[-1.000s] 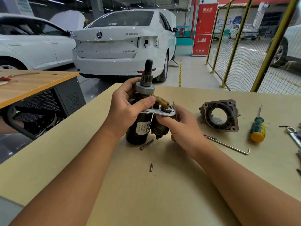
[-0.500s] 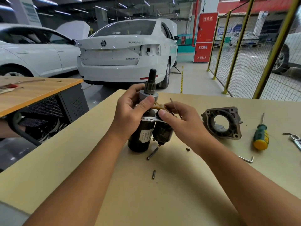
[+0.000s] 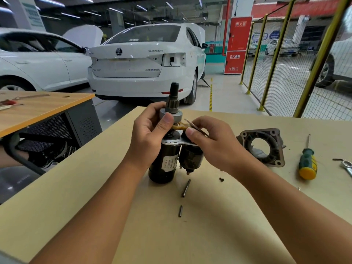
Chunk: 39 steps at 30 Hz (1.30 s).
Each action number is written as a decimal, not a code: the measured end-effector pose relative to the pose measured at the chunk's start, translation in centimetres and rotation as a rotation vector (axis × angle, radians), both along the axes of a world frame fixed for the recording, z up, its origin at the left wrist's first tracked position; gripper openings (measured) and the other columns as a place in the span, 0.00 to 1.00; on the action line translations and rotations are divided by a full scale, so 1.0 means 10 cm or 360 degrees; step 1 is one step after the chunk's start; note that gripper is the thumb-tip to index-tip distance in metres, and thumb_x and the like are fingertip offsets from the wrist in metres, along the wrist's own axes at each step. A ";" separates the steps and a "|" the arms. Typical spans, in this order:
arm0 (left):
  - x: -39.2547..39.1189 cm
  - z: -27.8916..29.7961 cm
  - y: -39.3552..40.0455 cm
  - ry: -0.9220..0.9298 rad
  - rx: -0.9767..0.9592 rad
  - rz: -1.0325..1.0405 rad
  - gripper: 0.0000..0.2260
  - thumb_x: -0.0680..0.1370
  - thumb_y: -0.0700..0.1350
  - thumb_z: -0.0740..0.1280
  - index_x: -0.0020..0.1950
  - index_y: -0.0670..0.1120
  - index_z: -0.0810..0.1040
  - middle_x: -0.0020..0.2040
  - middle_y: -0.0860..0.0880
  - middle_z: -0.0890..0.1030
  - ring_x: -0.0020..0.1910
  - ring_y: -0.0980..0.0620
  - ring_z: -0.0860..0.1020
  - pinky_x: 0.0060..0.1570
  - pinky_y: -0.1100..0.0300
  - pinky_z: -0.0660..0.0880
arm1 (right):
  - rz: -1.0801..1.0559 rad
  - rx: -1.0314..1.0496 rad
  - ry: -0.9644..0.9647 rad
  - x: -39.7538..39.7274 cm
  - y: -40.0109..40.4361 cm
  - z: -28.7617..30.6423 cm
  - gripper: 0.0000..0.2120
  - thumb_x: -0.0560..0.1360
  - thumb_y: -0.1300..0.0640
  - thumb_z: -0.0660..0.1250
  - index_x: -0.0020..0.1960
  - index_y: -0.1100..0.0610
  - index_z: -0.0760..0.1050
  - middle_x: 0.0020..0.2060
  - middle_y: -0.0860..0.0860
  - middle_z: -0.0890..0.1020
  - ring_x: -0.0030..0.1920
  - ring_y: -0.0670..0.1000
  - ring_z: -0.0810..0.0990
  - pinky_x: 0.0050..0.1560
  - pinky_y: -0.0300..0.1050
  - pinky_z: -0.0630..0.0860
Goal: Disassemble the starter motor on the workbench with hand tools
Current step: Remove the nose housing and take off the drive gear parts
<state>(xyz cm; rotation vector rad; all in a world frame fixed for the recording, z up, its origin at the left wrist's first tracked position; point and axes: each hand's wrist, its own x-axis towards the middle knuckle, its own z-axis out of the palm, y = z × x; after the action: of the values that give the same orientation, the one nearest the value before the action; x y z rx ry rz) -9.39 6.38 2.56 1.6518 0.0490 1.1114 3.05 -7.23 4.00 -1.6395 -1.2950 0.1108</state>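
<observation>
Side bench (image 3: 43,109) at far left carried a few loose tools, too small to identify. Two white cars (image 3: 144,63) were parked behind on the shop floor.

Starter motor (image 3: 165,161) stood upright on the workbench (image 3: 76,197), pinion end up, solenoid (image 3: 190,159) alongside it on the right. Left hand (image 3: 150,136) was wrapped around the upper motor body, thumb pressed on the grey drive collar (image 3: 177,116) just under the pinion gear (image 3: 173,105). Right hand (image 3: 213,141) sat just beside the left, fingers curled over the top of the solenoid, fingertips pinching at the yellowish shift fork (image 3: 181,127) between collar and solenoid. A thin metal strip poked out above the right fingers; couldn't tell what it was.

On the bench in front of the motor: small dark screw (image 3: 221,179), a long bolt (image 3: 186,188) lying near the motor base, and a short pin (image 3: 180,211) nearer the camera, all apart from each other.

Right of the hands: removed drive-end housing (image 3: 266,147) lay flat, bore facing up. Further right, a green-and-yellow screwdriver (image 3: 306,162), handle toward the camera. At the right edge, a wrench end (image 3: 347,166), mostly cut off by the frame.

Yellow-framed mesh fence (image 3: 276,60) and a red fire cabinet (image 3: 237,44) stood behind on the right.
</observation>
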 end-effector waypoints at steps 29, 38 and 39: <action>-0.11 -0.02 -0.02 0.0071 0.0116 0.0134 0.17 0.74 0.52 0.75 0.60 0.49 0.78 0.53 0.45 0.84 0.53 0.43 0.83 0.52 0.53 0.82 | 0.0309 0.0366 0.0900 -0.06 -0.09 -0.47 0.35 0.62 0.66 0.83 0.64 0.48 0.76 0.49 0.53 0.86 0.44 0.56 0.87 0.37 0.50 0.84; -0.16 0.03 -0.03 0.0191 0.0478 0.0418 0.28 0.69 0.55 0.77 0.67 0.52 0.76 0.59 0.53 0.83 0.61 0.52 0.81 0.61 0.60 0.77 | 0.0293 0.0399 0.0524 -0.13 -0.13 -0.47 0.33 0.67 0.60 0.82 0.67 0.45 0.73 0.52 0.51 0.85 0.50 0.56 0.85 0.45 0.58 0.84; -0.19 0.06 -0.02 0.0207 0.0533 0.0449 0.30 0.69 0.56 0.77 0.69 0.54 0.75 0.60 0.55 0.83 0.62 0.53 0.80 0.61 0.61 0.77 | 0.0267 0.0398 0.0470 -0.13 -0.13 -0.49 0.33 0.67 0.59 0.82 0.67 0.43 0.72 0.52 0.48 0.85 0.51 0.54 0.85 0.46 0.57 0.84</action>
<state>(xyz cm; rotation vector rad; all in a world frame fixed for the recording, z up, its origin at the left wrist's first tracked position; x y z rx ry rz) -11.24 6.15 3.19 2.0631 0.1942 1.2731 1.72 -8.51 -0.87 -1.2491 -1.1650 0.2714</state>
